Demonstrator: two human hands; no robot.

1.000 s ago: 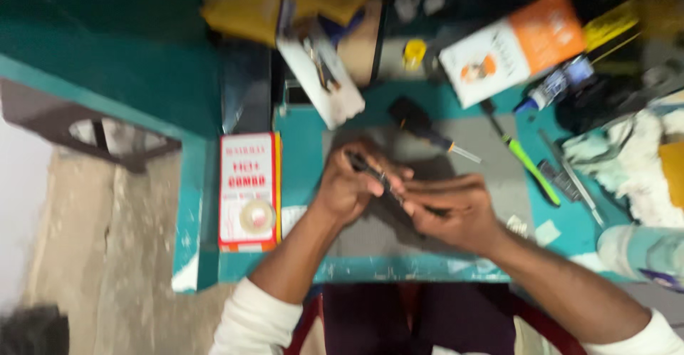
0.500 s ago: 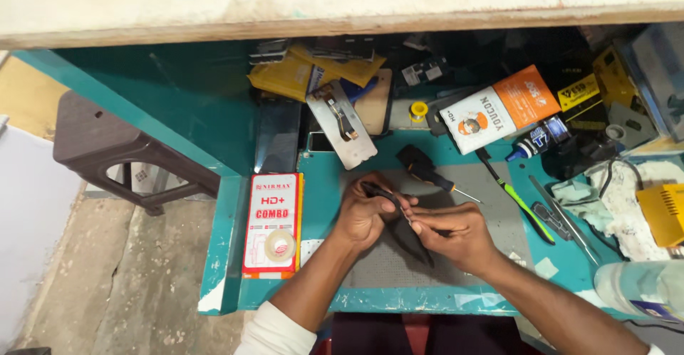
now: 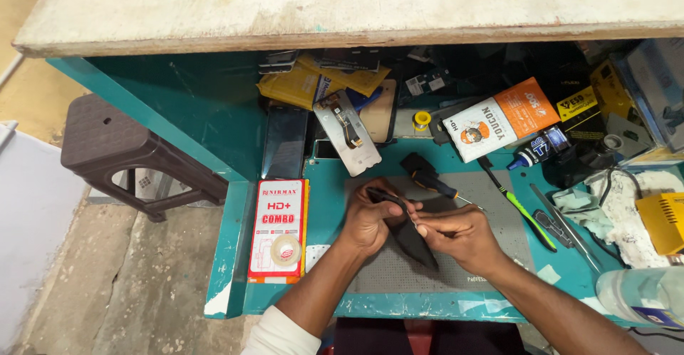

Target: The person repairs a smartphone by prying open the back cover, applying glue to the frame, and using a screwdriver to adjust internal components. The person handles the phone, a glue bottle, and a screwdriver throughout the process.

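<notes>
Near bench front edge: left hand and right hand, fingers closed, grip dark phone over grey mat; screwdriver lies unused, work unfinished.

glossy dark phone, perhaps rubber mat

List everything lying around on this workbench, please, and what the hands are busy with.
phone: one, black, held tilted over the grey mat
screwdriver: one, black and orange, on the mat
green tool: one, right of the mat
red packet: one, left edge of the teal bench
orange and white box: one, at the back
glue bottle: one, dark, beside that box
stool: one, brown, on the floor
left hand: grips the phone's upper end
right hand: holds its lower side
</notes>
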